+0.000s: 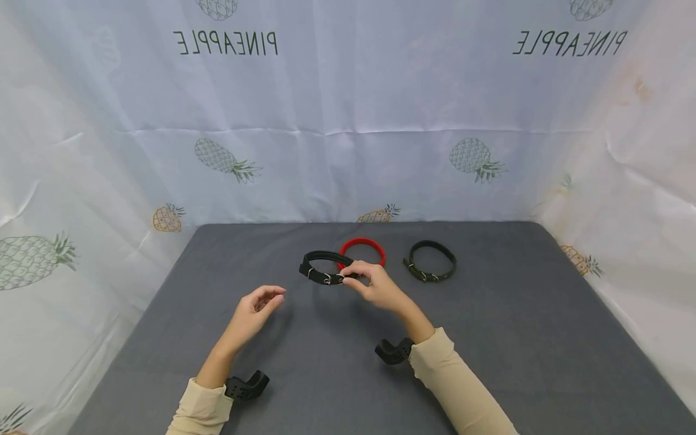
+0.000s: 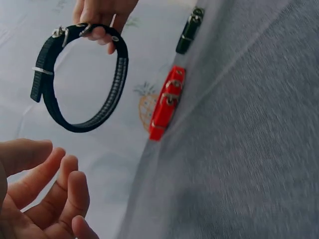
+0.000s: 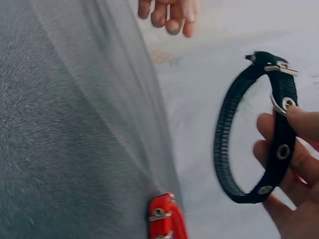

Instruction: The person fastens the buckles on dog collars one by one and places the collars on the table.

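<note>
Black webbing, looped and buckled with metal eyelets: this black strap collar [image 1: 325,267] is pinched in your right hand [image 1: 375,287] near the buckle end, lifted clear of the grey fabric-covered surface [image 1: 489,338]. Gripping it there lets the loop hang free, its hardware exposed to view. Your left hand [image 1: 252,314] hovers just beside it, fingers loosely curled, holding nothing and not touching the collar. A red buckled collar [image 1: 363,249] lies flat on the surface just behind the raised one; a dark green buckled collar [image 1: 431,261] lies apart to its right. The white backdrop sheet [image 1: 348,121] carries pineapple prints and the word "PINEAPPLE", reading mirrored. No brand marking is legible on any collar.
</note>
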Available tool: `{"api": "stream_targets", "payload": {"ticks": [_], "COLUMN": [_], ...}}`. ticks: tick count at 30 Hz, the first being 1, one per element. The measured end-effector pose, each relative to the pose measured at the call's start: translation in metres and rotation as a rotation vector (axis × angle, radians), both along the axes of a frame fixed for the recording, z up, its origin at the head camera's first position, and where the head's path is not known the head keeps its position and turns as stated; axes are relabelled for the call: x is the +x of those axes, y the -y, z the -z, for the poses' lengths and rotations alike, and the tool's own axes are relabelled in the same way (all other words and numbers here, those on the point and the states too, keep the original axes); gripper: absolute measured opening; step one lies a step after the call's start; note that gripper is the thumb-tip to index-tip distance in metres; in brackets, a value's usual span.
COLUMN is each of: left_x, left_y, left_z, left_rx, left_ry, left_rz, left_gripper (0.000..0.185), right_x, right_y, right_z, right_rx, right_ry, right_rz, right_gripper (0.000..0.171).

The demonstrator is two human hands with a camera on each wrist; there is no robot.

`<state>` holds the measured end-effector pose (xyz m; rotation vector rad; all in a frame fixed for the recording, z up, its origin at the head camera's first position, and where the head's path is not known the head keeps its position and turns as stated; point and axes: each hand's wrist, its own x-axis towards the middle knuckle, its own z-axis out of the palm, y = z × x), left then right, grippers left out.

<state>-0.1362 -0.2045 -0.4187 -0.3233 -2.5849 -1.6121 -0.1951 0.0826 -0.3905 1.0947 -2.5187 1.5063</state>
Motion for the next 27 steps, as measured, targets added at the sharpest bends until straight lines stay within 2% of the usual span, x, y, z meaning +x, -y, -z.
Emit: {"api": "stream_targets", "payload": {"ticks": [3, 9, 13, 21, 27], "left_x": [0.002, 0.002, 0.0, -0.002, -0.003], "left_y": [0.005, 0.012, 0.014, 0.015, 0.014], "left_z": [0.002, 0.001, 0.001, 0.0, -0.002], "left_rx": [-0.02, -0.042, -0.057, -0.08, -0.086], "left_ry": [0.016, 0.049, 0.069, 0.118, 0.112], "left_rz": [-0.007, -0.002, 0.004, 0.012, 0.022], "left_gripper": [0.025, 0.027, 0.029, 0.031, 0.031], "right_x": [-0.004, -0.015, -0.019, -0.022, -0.026], "right_y": [0.01, 0.032, 0.047, 0.077, 0.093], "right_z": [0.008, 0.021, 0.028, 0.038, 0.044], "right_rx": [-0.001, -0.013, 0.025, 0.191, 0.291], "right_ry": [-0.062, -0.198, -0.271, -0.293, -0.282], "right_rz": [0.065, 0.127, 0.195, 0.315, 0.356], "right_gripper": [0.018, 0.014, 0.012, 0.014, 0.013]}}
